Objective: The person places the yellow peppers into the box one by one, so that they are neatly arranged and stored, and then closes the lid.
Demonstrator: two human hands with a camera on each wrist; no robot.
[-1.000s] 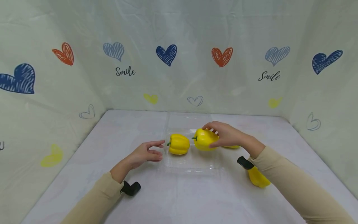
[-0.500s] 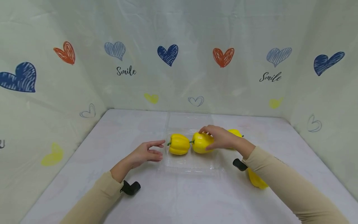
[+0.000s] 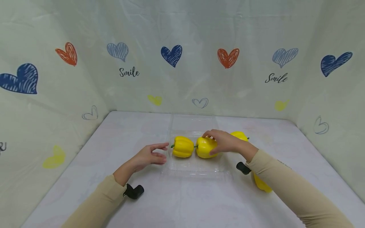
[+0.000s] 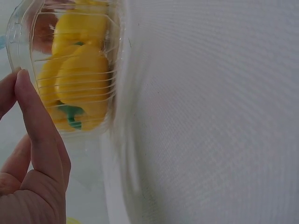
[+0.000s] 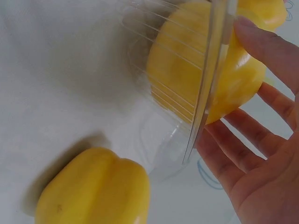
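A clear plastic clamshell container (image 3: 196, 173) lies on the table with its lid folded back. Inside it at the left rests a yellow bell pepper (image 3: 183, 147) with a green stem. My left hand (image 3: 149, 157) pinches the container's left rim between thumb and finger; the fingertips (image 4: 23, 77) meet at that edge in the left wrist view. Over the container's right half, my right hand (image 3: 226, 141) grips a second yellow bell pepper (image 3: 204, 148). In the right wrist view, this pepper (image 5: 238, 79) sits low behind the ribbed wall, thumb on one side and fingers on the other.
Another yellow bell pepper (image 3: 239, 136) lies on the table behind my right hand. One more yellow bell pepper (image 3: 260, 183) is partly hidden by my right sleeve (image 3: 288, 183). A curtain (image 3: 199, 82) printed with hearts rises behind the table.
My right hand has moved left and down with its bell pepper, bringing it into the container beside the first one. The left hand has stayed at the rim.
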